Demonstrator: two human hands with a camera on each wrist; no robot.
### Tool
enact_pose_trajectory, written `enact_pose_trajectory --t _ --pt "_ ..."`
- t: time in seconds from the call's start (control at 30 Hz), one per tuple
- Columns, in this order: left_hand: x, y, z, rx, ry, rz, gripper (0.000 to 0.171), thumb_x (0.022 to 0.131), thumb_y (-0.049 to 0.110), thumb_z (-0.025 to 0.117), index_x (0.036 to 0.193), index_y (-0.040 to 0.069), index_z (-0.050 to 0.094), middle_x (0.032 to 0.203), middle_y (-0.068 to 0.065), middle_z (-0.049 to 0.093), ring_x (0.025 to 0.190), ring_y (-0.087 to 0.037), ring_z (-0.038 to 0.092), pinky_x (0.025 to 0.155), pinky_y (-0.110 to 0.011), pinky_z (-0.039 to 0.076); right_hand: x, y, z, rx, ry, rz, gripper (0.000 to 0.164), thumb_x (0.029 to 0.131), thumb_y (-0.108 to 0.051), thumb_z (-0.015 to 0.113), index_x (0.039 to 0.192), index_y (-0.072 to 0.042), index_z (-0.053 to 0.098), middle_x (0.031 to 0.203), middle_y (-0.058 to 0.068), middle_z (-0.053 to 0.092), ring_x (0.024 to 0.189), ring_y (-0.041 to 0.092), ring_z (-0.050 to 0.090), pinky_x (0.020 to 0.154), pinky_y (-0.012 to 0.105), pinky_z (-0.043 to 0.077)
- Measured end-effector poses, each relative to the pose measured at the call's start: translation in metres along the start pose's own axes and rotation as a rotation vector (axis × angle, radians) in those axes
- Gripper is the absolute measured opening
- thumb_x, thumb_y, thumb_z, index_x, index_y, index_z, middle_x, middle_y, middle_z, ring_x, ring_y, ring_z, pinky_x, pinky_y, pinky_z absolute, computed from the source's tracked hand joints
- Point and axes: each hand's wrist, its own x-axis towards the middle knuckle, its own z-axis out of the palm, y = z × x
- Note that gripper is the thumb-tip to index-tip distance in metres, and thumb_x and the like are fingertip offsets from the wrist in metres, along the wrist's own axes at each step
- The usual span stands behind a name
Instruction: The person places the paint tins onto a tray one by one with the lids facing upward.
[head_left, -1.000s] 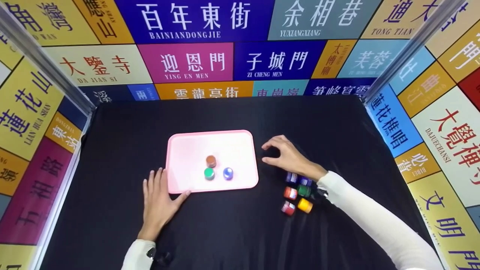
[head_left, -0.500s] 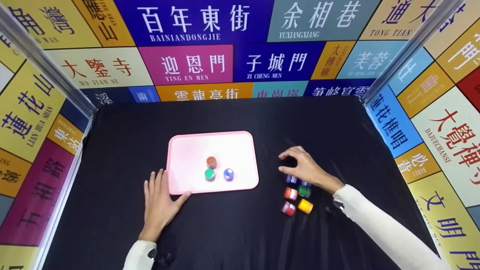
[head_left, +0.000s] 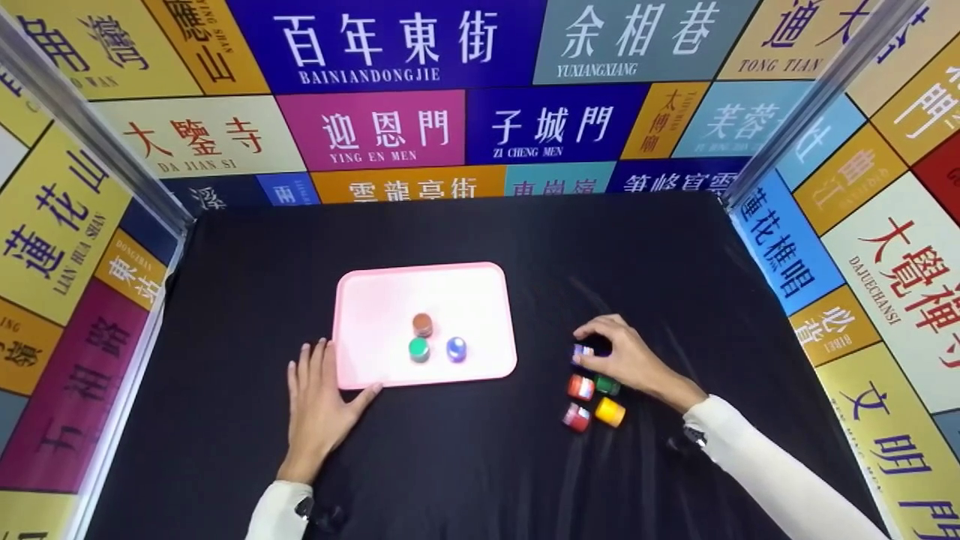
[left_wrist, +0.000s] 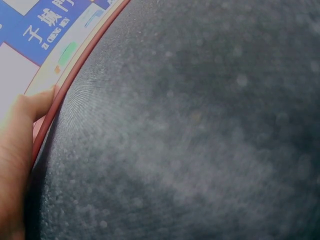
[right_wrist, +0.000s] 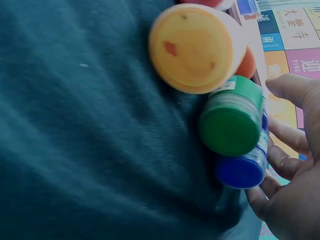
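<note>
My left hand [head_left: 316,409] lies at the near left corner of a pink tray [head_left: 420,281], fingers spread. In the left wrist view its thumb [left_wrist: 40,104] touches the tray's rim [left_wrist: 75,67]. Within the tray are a brown paint jar [head_left: 422,324], a green paint jar [head_left: 418,349] and a blue paint jar [head_left: 457,349]. My right hand [head_left: 626,356] is at a blue-purple paint jar [head_left: 579,352], thumb and forefinger on either side, a small gap showing at the forefinger. Another blue jar [right_wrist: 241,171] shows in the right wrist view beside the fingers.
Nearer the person lie an orange-red jar [head_left: 580,386], a dark green jar [head_left: 607,385], a red jar [head_left: 576,417] and a yellow jar [head_left: 610,412]. Black cloth [head_left: 480,457] covers the table. Panels with printed signs [head_left: 371,124] wall the back and both sides.
My right hand has moved right and toward the person, from beside the tray to the blue-purple jar. The left hand and the tray hold nearly the same place.
</note>
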Motion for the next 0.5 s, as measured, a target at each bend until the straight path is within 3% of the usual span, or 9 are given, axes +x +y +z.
enact_pose_trajectory --t 0.5 --pt "0.000 0.001 -0.001 -0.005 0.009 0.002 0.118 0.089 0.069 0.081 0.169 -0.003 0.034 0.174 -0.029 0.034 0.166 -0.049 0.018 0.136 -0.064 0.005 -0.013 0.008 0.003 -0.024 -0.004 0.006 0.040 0.084 -0.016 0.096 0.120 -0.009 0.081 0.123 0.004 0.074 0.123 0.027 0.057 0.101 0.037 0.051"
